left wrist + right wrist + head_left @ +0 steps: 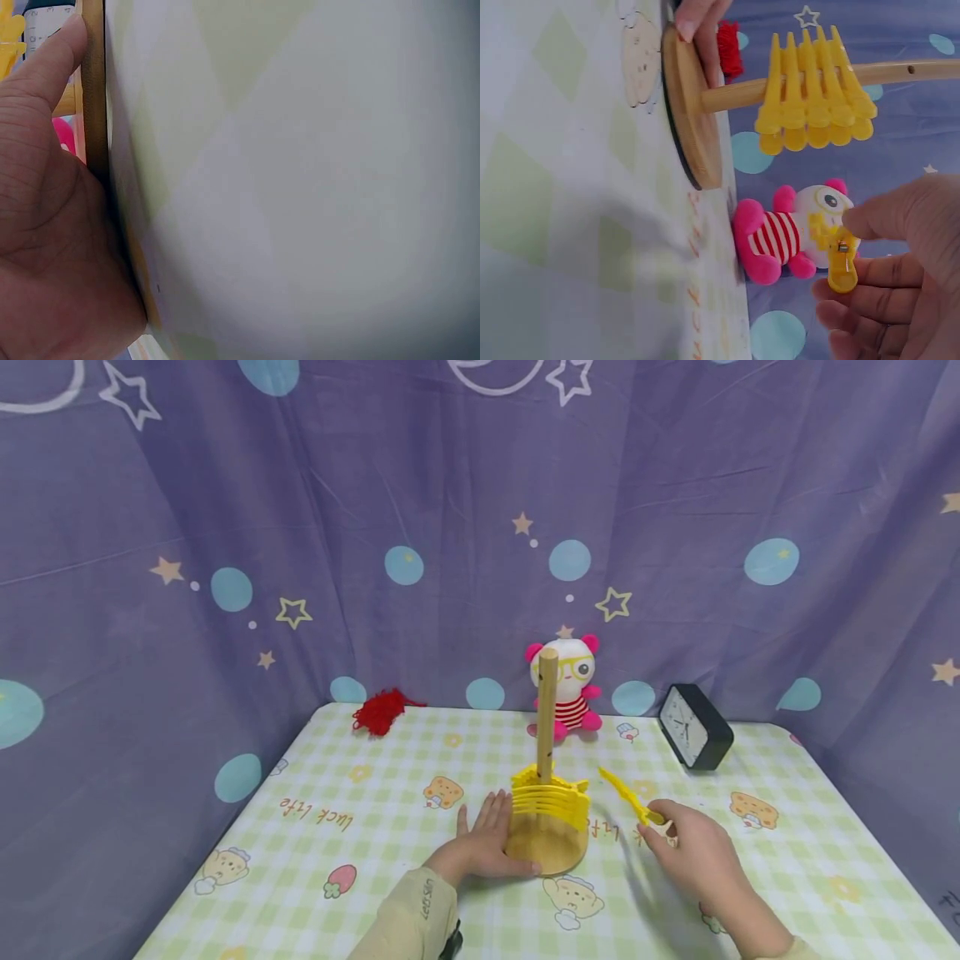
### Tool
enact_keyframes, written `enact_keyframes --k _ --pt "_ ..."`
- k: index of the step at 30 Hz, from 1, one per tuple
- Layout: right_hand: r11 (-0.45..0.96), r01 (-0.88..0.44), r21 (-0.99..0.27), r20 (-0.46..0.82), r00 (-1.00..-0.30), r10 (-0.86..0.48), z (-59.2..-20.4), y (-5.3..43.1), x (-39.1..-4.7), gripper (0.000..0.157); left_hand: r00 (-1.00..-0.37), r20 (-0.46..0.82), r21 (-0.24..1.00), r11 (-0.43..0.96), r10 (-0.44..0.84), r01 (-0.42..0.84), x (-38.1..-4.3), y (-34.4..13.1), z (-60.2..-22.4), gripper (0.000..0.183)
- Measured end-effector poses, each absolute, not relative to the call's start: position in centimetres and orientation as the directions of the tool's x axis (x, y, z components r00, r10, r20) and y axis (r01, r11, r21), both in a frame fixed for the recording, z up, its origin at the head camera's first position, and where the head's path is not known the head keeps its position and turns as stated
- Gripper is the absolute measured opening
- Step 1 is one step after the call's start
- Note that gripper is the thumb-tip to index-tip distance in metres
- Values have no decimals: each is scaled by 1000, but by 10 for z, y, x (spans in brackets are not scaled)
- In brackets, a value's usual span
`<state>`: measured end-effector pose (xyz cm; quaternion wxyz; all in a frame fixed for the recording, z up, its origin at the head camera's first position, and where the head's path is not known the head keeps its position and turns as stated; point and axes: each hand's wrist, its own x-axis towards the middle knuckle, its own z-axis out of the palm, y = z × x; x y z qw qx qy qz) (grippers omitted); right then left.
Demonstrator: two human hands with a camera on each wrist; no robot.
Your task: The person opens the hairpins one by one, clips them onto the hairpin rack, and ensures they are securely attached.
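A round wooden base [562,858] with an upright wooden post [547,714] stands at the middle of the table. Several long yellow hair clips [551,806] are clamped side by side across the lower post. My left hand [483,847] rests against the left side of the base, fingers spread and thumb along its front rim. To the right of the stand, my right hand [701,852] pinches one yellow hair clip [843,274] at its spring end, its long tip pointing away toward the post. That clip is apart from the others.
Behind the post sits a pink-and-white stuffed panda [573,710]. A black desk clock [693,727] stands at the back right, and a red stringy bundle [381,712] lies at the back left. A purple patterned curtain [450,510] hangs behind the checked tablecloth [300,877].
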<state>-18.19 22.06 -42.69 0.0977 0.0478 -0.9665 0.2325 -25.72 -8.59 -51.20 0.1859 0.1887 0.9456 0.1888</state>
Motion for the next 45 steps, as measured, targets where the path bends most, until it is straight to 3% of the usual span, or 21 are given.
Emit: enact_keyframes --k 8,15,20,37,45 --pt "879 -203 -431 326 -943 -58 -417 227 -180 40 -859 -285 427 859 425 283 -257 -85 -511 129" --pt "845 -352 -402 533 -841 -96 -414 228 -178 41 -859 -287 422 861 424 284 -256 -85 -509 128" --pt "826 -394 -404 598 -797 -88 -411 224 -179 39 -859 -284 423 860 426 286 -256 -86 -506 128" --pt "847 -446 -289 624 -759 -186 -400 166 -200 37 -856 -280 440 850 436 289 -255 -87 -508 129" --pt "881 -409 -239 540 -810 -230 -396 142 -204 36 -860 -275 427 856 431 292 -255 -86 -507 129"
